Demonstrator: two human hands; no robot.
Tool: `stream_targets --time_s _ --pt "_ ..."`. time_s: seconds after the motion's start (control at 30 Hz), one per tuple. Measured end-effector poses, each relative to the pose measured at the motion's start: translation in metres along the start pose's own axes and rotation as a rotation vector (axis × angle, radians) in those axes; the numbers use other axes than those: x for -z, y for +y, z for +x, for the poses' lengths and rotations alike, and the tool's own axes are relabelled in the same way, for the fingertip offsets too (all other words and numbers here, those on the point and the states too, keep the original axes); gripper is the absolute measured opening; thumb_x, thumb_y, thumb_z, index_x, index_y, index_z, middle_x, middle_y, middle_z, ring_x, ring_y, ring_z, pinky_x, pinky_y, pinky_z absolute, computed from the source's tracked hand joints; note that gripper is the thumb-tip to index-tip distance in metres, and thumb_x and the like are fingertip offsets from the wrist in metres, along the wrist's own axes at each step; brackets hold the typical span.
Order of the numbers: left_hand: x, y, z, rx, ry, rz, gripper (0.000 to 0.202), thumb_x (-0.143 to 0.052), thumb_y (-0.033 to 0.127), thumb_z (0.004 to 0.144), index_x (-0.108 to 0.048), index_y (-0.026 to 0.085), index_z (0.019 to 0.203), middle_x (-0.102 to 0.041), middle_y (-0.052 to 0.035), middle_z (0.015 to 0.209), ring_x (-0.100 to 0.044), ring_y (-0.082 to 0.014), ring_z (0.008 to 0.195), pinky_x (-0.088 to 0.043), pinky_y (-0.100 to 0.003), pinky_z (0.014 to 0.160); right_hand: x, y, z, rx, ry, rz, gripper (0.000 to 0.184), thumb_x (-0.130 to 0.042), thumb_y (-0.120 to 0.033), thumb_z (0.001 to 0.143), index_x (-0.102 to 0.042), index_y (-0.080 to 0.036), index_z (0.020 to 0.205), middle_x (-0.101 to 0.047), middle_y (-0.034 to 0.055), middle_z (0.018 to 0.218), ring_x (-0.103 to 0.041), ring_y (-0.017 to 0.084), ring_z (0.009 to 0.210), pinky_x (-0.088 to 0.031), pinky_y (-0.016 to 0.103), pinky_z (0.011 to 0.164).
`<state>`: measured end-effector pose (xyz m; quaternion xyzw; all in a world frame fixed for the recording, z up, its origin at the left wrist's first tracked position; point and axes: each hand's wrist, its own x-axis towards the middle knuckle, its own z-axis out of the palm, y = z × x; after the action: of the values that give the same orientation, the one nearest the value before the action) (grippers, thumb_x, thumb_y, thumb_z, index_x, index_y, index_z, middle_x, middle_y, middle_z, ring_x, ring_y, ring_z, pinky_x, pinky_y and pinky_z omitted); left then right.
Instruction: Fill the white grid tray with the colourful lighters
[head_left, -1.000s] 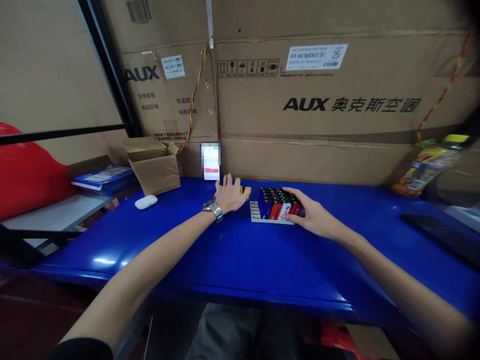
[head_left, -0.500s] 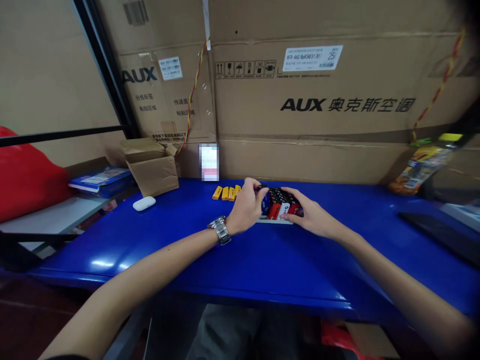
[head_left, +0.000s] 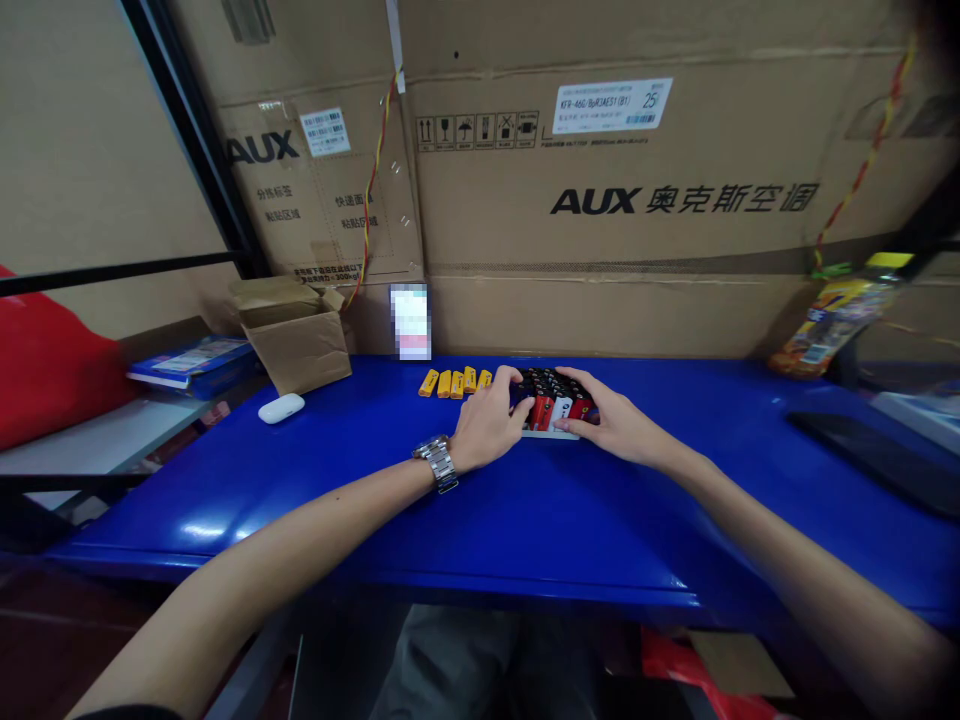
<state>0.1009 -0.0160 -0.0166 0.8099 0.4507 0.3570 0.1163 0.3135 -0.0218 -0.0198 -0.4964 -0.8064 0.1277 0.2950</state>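
A shallow light-coloured tray near the back of the table holds tightly packed, upright small items with black tops. Their red and white fronts face me; what kind they are I cannot make out. My left hand, with a metal wristwatch, closes thumb and fingers round a dark blue item at the left end, mostly hidden. My right hand grips the right end of the packed items, thumb in front and fingers behind. Several small yellow pieces lie in a row left of my left hand.
Large cardboard boxes wall off the table's back. On the blue table stand an open carton, a lit screen, a white case, a bottle and a flat black object.
The blue item in my left hand has gone lower, in among the packed items, and that hand hides more of it. My right hand keeps its grip. The view has shifted slightly.
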Motion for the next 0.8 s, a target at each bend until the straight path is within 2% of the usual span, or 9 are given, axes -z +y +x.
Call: stream_targets --time_s 0.17,0.3,0.37,0.43,0.5,0.57,0.63,0.73,0.8 --pt "0.001 -0.006 0.004 0.029 -0.073 0.016 0.016 -0.055 0.029 0.086 -0.049 0.019 0.099 -0.061 -0.0033 0.078 -0.057 -0.0211 0.071 -0.043 -0.034 0.065 0.003 -0.001 0.001 -0.013 -0.025 0.007 0.066 -0.058 -0.040 0.079 -0.033 -0.021 0.138 -0.047 0.0124 0.138 -0.051 0.028 0.121 -0.044 0.047 0.100" --pt "0.007 -0.008 0.006 -0.061 -0.026 -0.124 0.009 -0.053 0.025 0.087 -0.051 0.019 0.094 -0.061 -0.0021 0.082 -0.055 -0.0179 0.072 -0.043 -0.032 0.068 0.016 -0.001 0.004 -0.007 -0.101 0.023 0.070 -0.062 -0.047 0.077 -0.035 -0.023 0.137 -0.052 0.0113 0.134 -0.056 0.028 0.114 -0.050 0.045 0.091" --pt "0.016 -0.008 0.011 -0.101 0.066 -0.199 0.008 -0.053 0.024 0.087 -0.051 0.019 0.093 -0.060 -0.0024 0.084 -0.054 -0.0166 0.075 -0.043 -0.030 0.070 0.024 -0.005 0.007 -0.021 -0.047 0.036 0.065 -0.061 -0.050 0.077 -0.041 -0.024 0.133 -0.054 0.0105 0.131 -0.057 0.028 0.113 -0.053 0.044 0.086" --pt "0.027 -0.010 0.016 -0.120 0.159 -0.221 0.007 -0.054 0.023 0.086 -0.051 0.018 0.090 -0.059 -0.0038 0.089 -0.054 -0.0168 0.081 -0.042 -0.031 0.075 0.031 -0.015 0.014 -0.020 0.070 0.009 0.052 -0.056 -0.051 0.081 -0.050 -0.024 0.125 -0.058 0.0098 0.126 -0.057 0.028 0.110 -0.053 0.044 0.083" --pt "0.040 -0.016 0.021 -0.085 0.170 -0.211 0.007 -0.055 0.024 0.085 -0.051 0.018 0.086 -0.059 -0.0037 0.088 -0.053 -0.0165 0.081 -0.042 -0.031 0.075 0.034 -0.027 0.024 0.044 0.118 -0.086 0.039 -0.051 -0.050 0.084 -0.060 -0.023 0.111 -0.063 0.0090 0.117 -0.058 0.027 0.107 -0.051 0.045 0.084" --pt "0.052 -0.026 0.022 0.001 0.131 -0.190 0.009 -0.055 0.026 0.085 -0.051 0.018 0.084 -0.059 -0.0027 0.082 -0.053 -0.0157 0.075 -0.042 -0.030 0.070 0.033 -0.038 0.037 0.135 0.053 -0.212 0.036 -0.050 -0.049 0.085 -0.064 -0.022 0.103 -0.066 0.0084 0.111 -0.059 0.026 0.104 -0.048 0.045 0.089" --pt "0.061 -0.038 0.019 0.127 0.073 -0.140 0.011 -0.055 0.028 0.085 -0.052 0.018 0.086 -0.059 -0.0027 0.079 -0.053 -0.0154 0.070 -0.042 -0.028 0.064 0.028 -0.044 0.053 0.174 -0.051 -0.321 0.038 -0.053 -0.049 0.082 -0.064 -0.021 0.106 -0.067 0.0085 0.110 -0.060 0.027 0.103 -0.046 0.044 0.091" --pt "0.071 -0.057 0.009 0.304 -0.024 -0.028 0.017 -0.054 0.032 0.084 -0.055 0.017 0.092 -0.061 -0.0042 0.079 -0.053 -0.0147 0.061 -0.039 -0.027 0.054 0.020 -0.046 0.078 0.110 -0.209 -0.449 0.052 -0.062 -0.050 0.072 -0.063 -0.022 0.116 -0.067 0.0100 0.111 -0.061 0.030 0.101 -0.048 0.044 0.086" --pt "0.076 -0.069 0.001 0.345 -0.086 0.014 0.021 -0.054 0.034 0.083 -0.058 0.017 0.093 -0.062 -0.0045 0.076 -0.053 -0.0146 0.056 -0.038 -0.026 0.050 0.018 -0.047 0.091 0.046 -0.321 -0.491 0.054 -0.067 -0.048 0.067 -0.065 -0.021 0.114 -0.069 0.0109 0.106 -0.063 0.031 0.098 -0.049 0.042 0.081"
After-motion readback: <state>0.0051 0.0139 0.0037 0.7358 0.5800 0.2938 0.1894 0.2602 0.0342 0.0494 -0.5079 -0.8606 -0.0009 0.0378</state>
